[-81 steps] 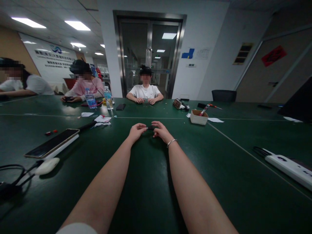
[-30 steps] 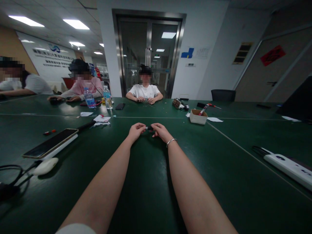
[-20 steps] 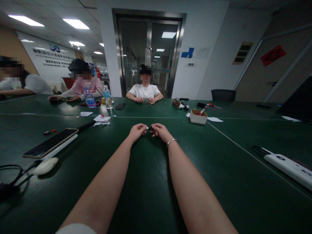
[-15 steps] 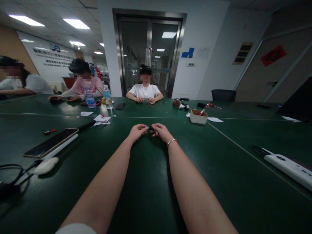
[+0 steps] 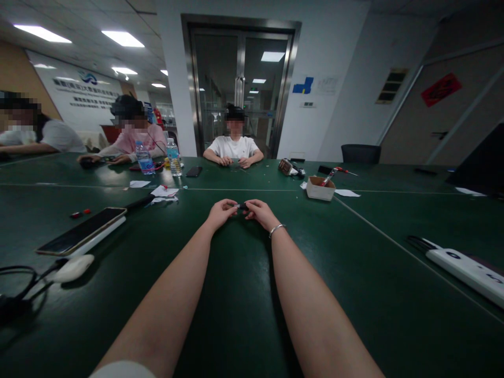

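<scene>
Over the green table [image 5: 236,262], my hands meet fingertip to fingertip. A small black object with a silvery end [image 5: 241,207] spans the gap between them; it is too small to name exactly. My left hand [image 5: 222,214] pinches the silvery end between thumb and fingers. With a bracelet at its wrist, my right hand [image 5: 261,213] pinches the black end. The fingers hide much of the object, and I cannot tell whether it is one piece or two.
Left of my arms lie a phone [image 5: 82,230], a white rounded device [image 5: 74,269] and cables. A small box [image 5: 320,189] stands ahead to the right, and a white power strip [image 5: 464,268] lies far right. Two bottles [image 5: 174,158] stand beyond. A person [image 5: 234,144] sits opposite.
Less of the silvery part shows between my fingertips, and more of the black part. Both hands have stayed almost in place.
</scene>
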A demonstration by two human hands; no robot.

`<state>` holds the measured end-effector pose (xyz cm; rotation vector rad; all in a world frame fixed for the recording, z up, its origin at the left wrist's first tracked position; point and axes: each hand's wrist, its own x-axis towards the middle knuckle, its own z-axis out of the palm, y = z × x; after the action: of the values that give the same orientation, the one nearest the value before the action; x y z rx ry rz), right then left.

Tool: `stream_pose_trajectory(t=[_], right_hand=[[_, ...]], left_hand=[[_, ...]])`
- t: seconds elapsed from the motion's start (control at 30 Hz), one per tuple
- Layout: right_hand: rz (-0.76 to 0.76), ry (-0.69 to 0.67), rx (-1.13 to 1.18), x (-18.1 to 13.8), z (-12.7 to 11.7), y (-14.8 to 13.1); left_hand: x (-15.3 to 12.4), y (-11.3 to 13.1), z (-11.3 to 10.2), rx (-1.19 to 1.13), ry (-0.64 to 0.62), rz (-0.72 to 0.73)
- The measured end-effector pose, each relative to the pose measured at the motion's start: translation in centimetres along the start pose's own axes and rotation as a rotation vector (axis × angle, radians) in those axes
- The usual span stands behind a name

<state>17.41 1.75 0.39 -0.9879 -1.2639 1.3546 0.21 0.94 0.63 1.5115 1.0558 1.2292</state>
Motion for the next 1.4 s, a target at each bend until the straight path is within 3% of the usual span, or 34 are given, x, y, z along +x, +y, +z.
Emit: stream_pose_trajectory(t=[0.2, 0.4, 0.67, 1.4], right_hand=[[0.021, 0.003, 0.001, -0.2, 0.2, -0.2], [-0.003, 0.083, 0.062, -0.4, 0.1, -0.4], [-0.037, -0.008, -0.038, -0.3, 0.2, -0.2], [-0.051, -0.041, -0.023, -0.2, 0.0, 0.0]], left_hand=[[0.3, 0.0, 0.3, 0.008, 0.028, -0.074], [0.9, -0.7, -0.1, -0.012, 0.206, -0.117], [0.6, -0.6, 0.3, 0.024, 0.094, -0.113], [0.9, -0.8, 0.1, 0.177, 0.078, -0.104]])
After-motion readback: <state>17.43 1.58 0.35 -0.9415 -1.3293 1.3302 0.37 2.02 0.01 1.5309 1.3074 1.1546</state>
